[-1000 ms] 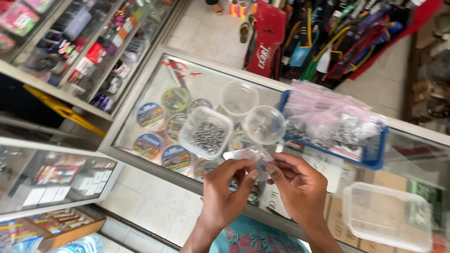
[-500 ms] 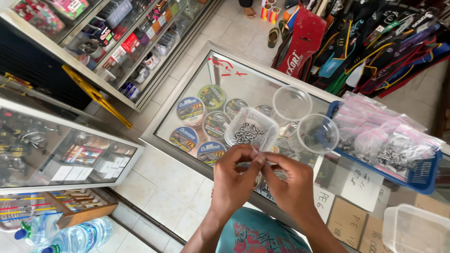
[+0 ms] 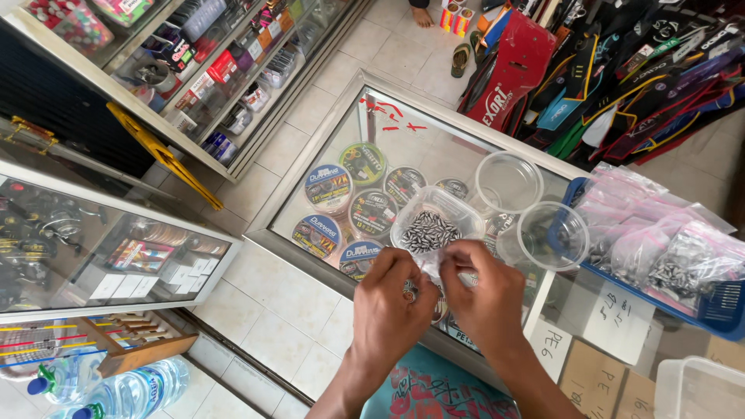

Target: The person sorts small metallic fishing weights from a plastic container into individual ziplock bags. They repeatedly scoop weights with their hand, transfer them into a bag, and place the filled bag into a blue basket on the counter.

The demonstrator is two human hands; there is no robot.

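My left hand [image 3: 394,301] and my right hand [image 3: 487,295] meet over a glass counter [image 3: 341,124], pinching a small clear plastic bag [image 3: 431,268] between them. The bag is mostly hidden by my fingers; a little of its dark metal content shows at the left fingers. Just beyond the hands sits a clear square tub [image 3: 434,223] holding several small grey metal weights. Two empty round clear cups [image 3: 508,181] [image 3: 552,234] stand to its right.
A blue tray [image 3: 718,310] piled with small filled plastic bags lies at the right. Spools of fishing line [image 3: 328,186] show under the counter glass. A clear lidded box [image 3: 698,392] sits bottom right. Display cabinets stand left; water bottles [image 3: 116,392] lie on the tiled floor.
My view has shifted, so the counter and tray now sit further right and higher. My hands stay together on the small bag, now closer to the tub of weights.
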